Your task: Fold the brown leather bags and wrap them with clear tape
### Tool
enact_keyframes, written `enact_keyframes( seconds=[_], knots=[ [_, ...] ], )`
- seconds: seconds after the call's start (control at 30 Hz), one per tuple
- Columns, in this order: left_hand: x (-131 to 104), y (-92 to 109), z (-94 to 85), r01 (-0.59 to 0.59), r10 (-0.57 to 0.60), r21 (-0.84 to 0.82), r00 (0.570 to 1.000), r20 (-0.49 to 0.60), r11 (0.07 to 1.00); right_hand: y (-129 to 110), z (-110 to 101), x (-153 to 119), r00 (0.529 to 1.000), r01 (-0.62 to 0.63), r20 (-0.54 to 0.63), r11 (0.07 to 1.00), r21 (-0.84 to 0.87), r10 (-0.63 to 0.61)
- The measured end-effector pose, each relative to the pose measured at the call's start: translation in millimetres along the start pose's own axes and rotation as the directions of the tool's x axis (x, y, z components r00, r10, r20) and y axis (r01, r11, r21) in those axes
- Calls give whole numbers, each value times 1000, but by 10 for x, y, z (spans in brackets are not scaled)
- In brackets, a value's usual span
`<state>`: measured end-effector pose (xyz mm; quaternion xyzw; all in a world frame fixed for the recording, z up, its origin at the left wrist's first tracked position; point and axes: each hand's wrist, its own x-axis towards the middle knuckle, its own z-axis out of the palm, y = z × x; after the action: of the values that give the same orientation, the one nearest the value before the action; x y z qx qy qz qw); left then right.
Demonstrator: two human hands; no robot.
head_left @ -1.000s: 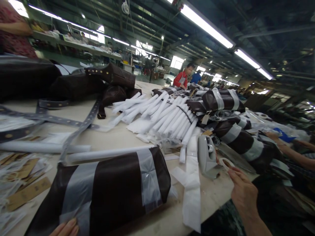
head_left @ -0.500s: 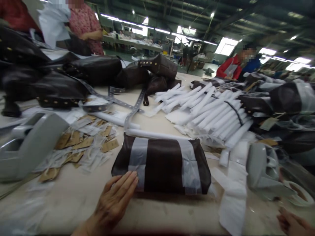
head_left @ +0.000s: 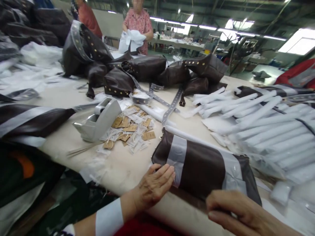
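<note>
L hand [head_left: 157, 185] lay flat, fingers tog., tips on L pale strip [head_left: 178, 152] of dk brown bag [head_left: 204, 164]. R hand [head_left: 238, 209] was part-curled nr bag's near-R edge, thumb nr index; couldn't tell if it pinched anything or touched bag. Bag lay along front of tbl [head_left: 123, 160], 2nd pale strip [head_left: 232, 170] nr its R end. Studded strap [head_left: 172, 107] ran back from nr its far-L corner. White tube [head_left: 197, 137] just behind bag. Tag pile [head_left: 130, 127] to L, grey tape dispenser [head_left: 104, 122] beside tags. White rolls [head_left: 278, 134] to R. Dk bags [head_left: 147, 67] at back; co-worker [head_left: 139, 24] beyond, w/ pale cloth-like sheet [head_left: 134, 37] in hand.
</note>
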<state>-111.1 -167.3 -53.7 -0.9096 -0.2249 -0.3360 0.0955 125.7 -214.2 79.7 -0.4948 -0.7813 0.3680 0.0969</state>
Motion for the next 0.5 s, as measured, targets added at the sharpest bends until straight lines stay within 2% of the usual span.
enact_keyframes(
  seconds=[0.07,0.1,0.2,0.33,0.5],
  knots=[
    [6,2,-15,7,-7,4,1000,-2,1000,-41,-76,359,988,77,139,995,-61,-68],
    [9,2,-21,7,-7,6,1000,-2,1000,-29,-87,515,982,97,170,989,-109,-77],
    [6,-2,-27,5,-5,10,1000,7,1000,65,-63,859,980,138,183,939,-314,-83],
    [-6,-12,-14,13,-13,-3,1000,-4,1000,146,-10,1067,983,164,162,823,-544,-89],
    [-5,-29,-20,4,-5,-31,1000,-9,1000,102,19,1179,985,154,160,759,-633,-67]
  ],
)
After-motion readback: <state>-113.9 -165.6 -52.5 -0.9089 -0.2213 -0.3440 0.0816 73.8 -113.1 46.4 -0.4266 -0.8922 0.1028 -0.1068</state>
